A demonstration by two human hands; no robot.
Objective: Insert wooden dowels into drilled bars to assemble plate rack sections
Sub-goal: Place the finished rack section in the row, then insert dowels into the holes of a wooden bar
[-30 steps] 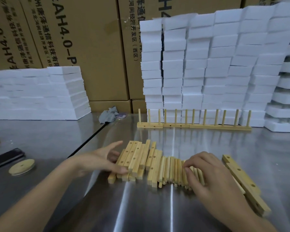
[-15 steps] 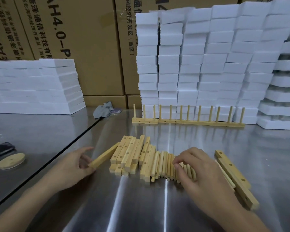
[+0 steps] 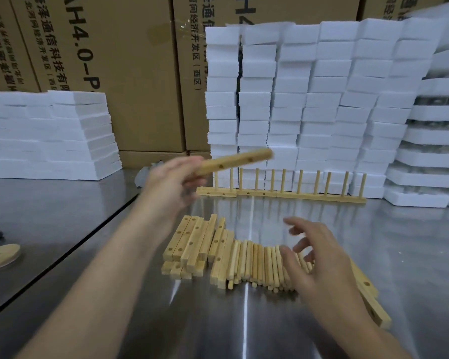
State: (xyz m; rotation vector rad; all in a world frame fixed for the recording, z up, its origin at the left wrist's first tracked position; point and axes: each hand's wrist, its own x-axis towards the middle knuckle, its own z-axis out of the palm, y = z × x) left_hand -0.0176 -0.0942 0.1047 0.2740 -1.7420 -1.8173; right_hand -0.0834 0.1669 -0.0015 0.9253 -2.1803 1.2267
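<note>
Up and left of the right grip (image 3: 319, 257), the left grip (image 3: 171, 180) pinches one end of a drilled bar (image 3: 236, 160) in the air, well clear of the counter (image 3: 244, 322). Its free end points right, and two holes show on the near face. Blur hides the exact finger placement.

The right grip has its fingers spread and slightly bent and holds nothing. It hovers over the dowels (image 3: 257, 263) lying side by side; can't tell if the tips touch them. A stack of spare bars (image 3: 192, 242) sits just left of the dowels, below the left grip. A few loose bars (image 3: 368, 288) lie under the right wrist. The finished sections (image 3: 280, 194) stand beyond both grips.

Step, as I read it: fetch a dowel for the held bar.
- Take just one dowel from the row's edge so its neighbours don't roll.
- Turn the bar's holes toward the right grip and brace the bar.
- Line the dowel up with the hole axis and push straight, no rocking.
- Seat it to match the finished ones.
</note>
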